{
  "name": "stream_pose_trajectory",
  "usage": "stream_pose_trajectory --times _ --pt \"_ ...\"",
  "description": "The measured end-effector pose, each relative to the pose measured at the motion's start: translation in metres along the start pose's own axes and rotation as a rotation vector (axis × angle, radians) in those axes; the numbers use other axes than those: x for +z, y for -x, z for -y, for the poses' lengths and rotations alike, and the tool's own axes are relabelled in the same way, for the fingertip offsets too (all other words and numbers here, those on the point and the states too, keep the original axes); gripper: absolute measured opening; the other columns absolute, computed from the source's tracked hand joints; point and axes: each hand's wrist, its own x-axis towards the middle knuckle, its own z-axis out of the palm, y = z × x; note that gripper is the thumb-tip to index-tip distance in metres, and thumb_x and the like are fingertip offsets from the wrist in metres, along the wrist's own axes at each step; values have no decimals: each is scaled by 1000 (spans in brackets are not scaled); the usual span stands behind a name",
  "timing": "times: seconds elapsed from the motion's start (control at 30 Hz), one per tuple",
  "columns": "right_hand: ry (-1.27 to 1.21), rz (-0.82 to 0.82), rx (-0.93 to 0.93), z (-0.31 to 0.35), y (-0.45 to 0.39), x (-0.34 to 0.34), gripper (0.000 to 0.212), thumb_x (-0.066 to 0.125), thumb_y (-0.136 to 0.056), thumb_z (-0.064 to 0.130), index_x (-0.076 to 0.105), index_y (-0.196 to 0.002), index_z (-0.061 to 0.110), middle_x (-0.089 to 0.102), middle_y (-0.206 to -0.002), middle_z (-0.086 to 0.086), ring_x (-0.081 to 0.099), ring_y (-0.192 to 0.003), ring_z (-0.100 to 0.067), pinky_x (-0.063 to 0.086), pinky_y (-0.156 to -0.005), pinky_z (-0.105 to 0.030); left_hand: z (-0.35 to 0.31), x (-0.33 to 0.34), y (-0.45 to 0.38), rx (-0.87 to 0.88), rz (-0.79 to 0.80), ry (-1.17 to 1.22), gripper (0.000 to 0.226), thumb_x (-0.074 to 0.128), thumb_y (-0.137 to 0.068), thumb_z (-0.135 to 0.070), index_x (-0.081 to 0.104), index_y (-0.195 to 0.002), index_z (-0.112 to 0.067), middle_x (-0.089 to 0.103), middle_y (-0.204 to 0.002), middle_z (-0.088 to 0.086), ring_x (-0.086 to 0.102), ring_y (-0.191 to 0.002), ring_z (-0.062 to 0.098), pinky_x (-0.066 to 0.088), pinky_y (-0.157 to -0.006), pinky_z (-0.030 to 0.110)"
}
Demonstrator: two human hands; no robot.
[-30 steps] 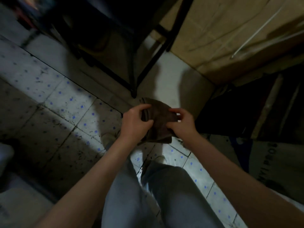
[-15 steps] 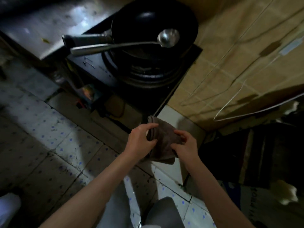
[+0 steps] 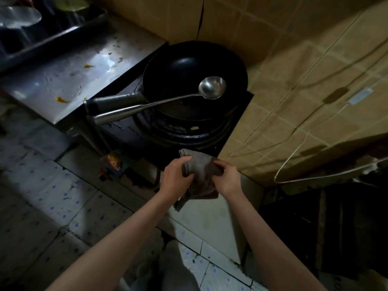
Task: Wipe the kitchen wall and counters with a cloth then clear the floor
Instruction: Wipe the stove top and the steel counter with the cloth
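Observation:
A crumpled brown cloth (image 3: 202, 172) hangs between both hands in front of the stove. My left hand (image 3: 175, 178) grips its left fold, my right hand (image 3: 227, 178) pinches its right edge. Behind the cloth a black wok (image 3: 178, 66) sits on the dark burner, with a steel ladle (image 3: 212, 87) resting in it. A stained steel counter (image 3: 69, 74) lies to the left. The tan tiled wall (image 3: 294, 91) rises at the right and back. Speckled floor tiles (image 3: 52, 196) spread below left.
A dish rack (image 3: 31, 24) with dishes stands at the far left. White wires (image 3: 294, 162) hang on the right wall. A small colourful packet (image 3: 113, 161) lies under the stove. A dark cluttered area (image 3: 336, 227) fills the lower right. My legs show at the bottom.
My view has tilted up from the floor to the stove, wok and counter. Both hands have kept hold of the cloth and shifted their grip on it slightly.

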Motion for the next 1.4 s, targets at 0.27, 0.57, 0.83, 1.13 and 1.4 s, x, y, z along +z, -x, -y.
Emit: stream_pose_trajectory --times 0.27,0.57,0.83,1.13,1.4 --pt "455 168 -187 -3 -29 21 52 56 -87 15 45 -138 22 26 -151 -7 39 -128 -29 39 -107 -38 14 1 -31 -136 -3 -50 56 73 -79 -23 51 -130 -24 57 -123 0 53 -114 18 43 -90 29" --pt "862 309 -481 -18 -41 32 67 25 -90 41 25 -148 8 21 -156 -16 23 -142 -37 29 -109 -49 30 -3 -40 -150 24 -33 55 75 -76 -20 54 -127 -25 57 -121 -2 54 -111 15 42 -86 22" --pt "858 406 -541 -1 -46 44 65 38 -97 35 7 -152 19 2 -160 -7 5 -147 -30 13 -116 -45 53 -26 -42 -162 63 36 54 77 -75 -18 57 -124 -26 57 -120 -4 50 -105 3 37 -82 14" --pt "835 351 -445 44 -31 94 65 33 -99 39 -1 -152 22 -3 -160 -5 0 -147 -29 9 -117 -44 84 -83 -59 -132 123 2 55 76 -74 -17 57 -125 -25 55 -122 0 54 -111 15 40 -83 18" --pt "798 304 -415 87 -26 142 65 31 -100 39 -5 -151 20 -12 -159 -3 -6 -147 -27 4 -118 -42 124 -132 -76 -91 155 -80 54 74 -74 -19 56 -125 -26 55 -120 1 53 -111 19 39 -88 23"
